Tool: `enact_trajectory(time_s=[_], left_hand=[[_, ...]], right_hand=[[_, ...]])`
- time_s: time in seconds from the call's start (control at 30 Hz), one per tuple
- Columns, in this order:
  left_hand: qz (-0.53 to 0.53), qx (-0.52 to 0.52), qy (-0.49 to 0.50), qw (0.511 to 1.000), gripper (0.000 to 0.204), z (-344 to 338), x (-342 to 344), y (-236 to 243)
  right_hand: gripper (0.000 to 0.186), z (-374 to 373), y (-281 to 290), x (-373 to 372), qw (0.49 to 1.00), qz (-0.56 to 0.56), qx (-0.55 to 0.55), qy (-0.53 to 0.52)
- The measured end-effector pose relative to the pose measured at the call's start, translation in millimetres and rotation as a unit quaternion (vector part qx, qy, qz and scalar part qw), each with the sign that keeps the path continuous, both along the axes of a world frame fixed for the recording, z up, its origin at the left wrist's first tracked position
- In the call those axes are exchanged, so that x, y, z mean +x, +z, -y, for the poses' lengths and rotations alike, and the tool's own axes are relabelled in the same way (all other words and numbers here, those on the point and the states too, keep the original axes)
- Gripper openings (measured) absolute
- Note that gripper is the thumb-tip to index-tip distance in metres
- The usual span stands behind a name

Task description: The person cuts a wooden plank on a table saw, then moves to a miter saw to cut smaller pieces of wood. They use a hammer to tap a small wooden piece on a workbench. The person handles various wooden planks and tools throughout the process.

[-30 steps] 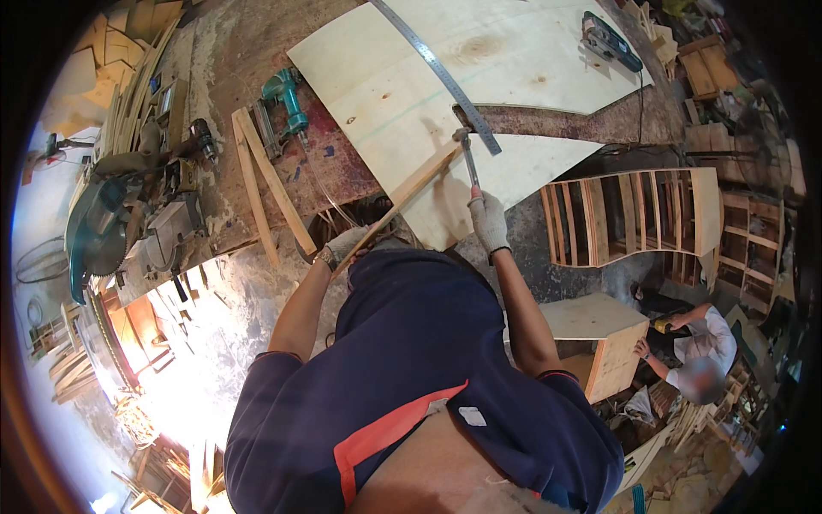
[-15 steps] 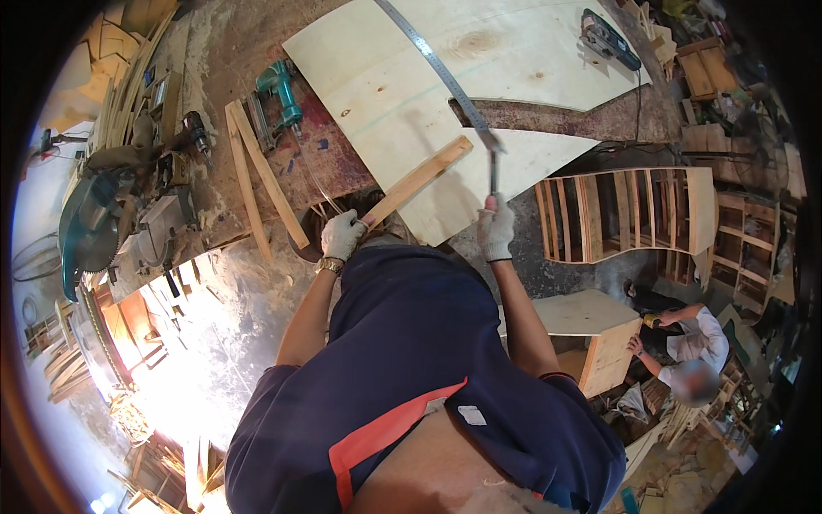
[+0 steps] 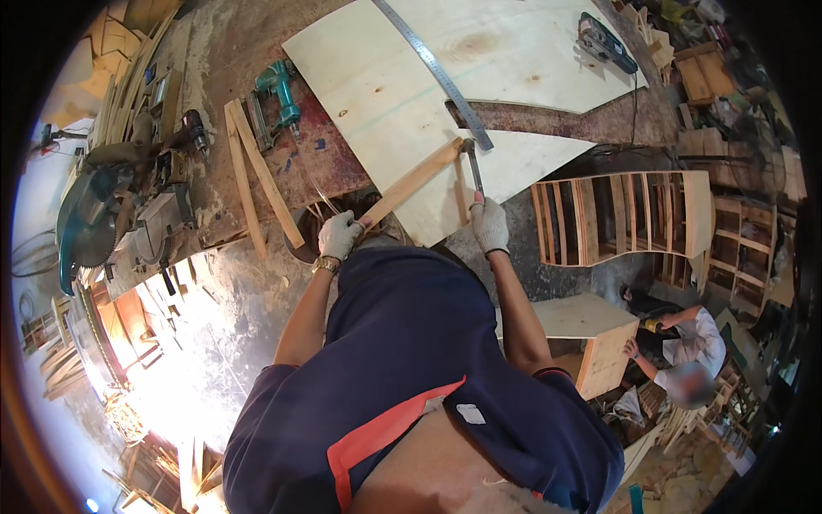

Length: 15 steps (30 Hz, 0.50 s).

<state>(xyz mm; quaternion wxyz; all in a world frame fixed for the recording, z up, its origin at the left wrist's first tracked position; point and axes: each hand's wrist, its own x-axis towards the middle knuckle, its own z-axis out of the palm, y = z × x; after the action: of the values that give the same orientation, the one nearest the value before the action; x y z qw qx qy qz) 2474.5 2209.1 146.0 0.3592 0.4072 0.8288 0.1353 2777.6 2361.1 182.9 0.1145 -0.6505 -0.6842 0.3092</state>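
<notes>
My left hand, in a white work glove, is closed around the near end of a wooden strip. The strip slants up to the right across the pale plywood sheet. In my gloved right hand is the handle of a hammer, its head at the strip's far end. Whether the head touches the wood I cannot tell for sure. A steel ruler lies on the plywood just beyond the hammer head.
Left on the bench are a teal nail gun, two wooden strips, a drill and a teal circular saw. A jigsaw rests at far right. Slatted wooden frames and a person with a power tool are to the right.
My right hand has brought the hammer left and down, from over the ruler's end to the strip's far end. The left hand keeps its hold on the strip.
</notes>
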Motion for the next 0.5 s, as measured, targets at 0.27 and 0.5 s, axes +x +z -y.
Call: enact_trajectory(time_s=[0.27, 0.5], left_hand=[[-0.009, 0.006, 0.008, 1.000, 0.055, -3, 6, 14], [0.069, -0.001, 0.030, 0.997, 0.044, 26, 4, 46]], right_hand=[[0.040, 7, 12, -3, 0.999, 0.036, -0.013, -0.019], [0.050, -11, -37, 10, 0.993, -0.113, -0.019, 0.032]])
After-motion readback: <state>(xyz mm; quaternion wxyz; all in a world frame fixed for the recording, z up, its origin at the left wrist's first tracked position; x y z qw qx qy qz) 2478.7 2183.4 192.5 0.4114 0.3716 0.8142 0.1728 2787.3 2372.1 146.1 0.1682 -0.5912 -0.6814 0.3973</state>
